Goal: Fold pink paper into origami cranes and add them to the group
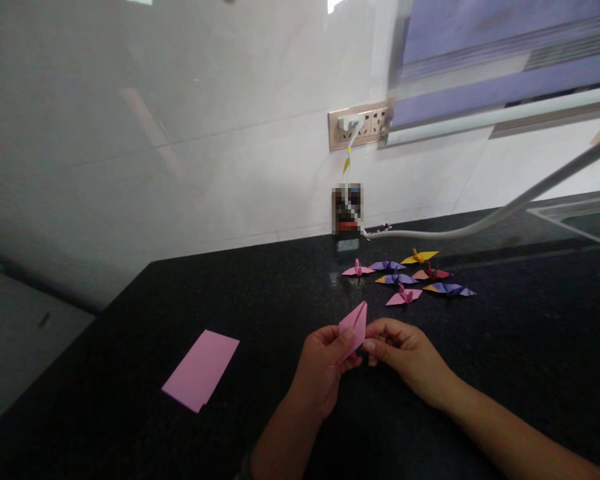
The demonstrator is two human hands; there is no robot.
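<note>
My left hand (325, 363) and my right hand (405, 353) meet above a black stone counter (130, 347). Both pinch a small folded piece of pink paper (356, 323), kite-shaped with its tip pointing up. My left thumb and fingers grip its lower left side, and my right fingertips hold its right edge. Beyond my hands, several finished paper cranes (405, 277) in pink, purple and yellow lie on the counter.
A flat pink paper sheet (201, 370) lies to the left on the counter. At the back wall a blurred small device (347, 213) stands under a socket strip (360, 127), with a white cable (480, 223) running right. A sink edge (575, 217) shows at far right.
</note>
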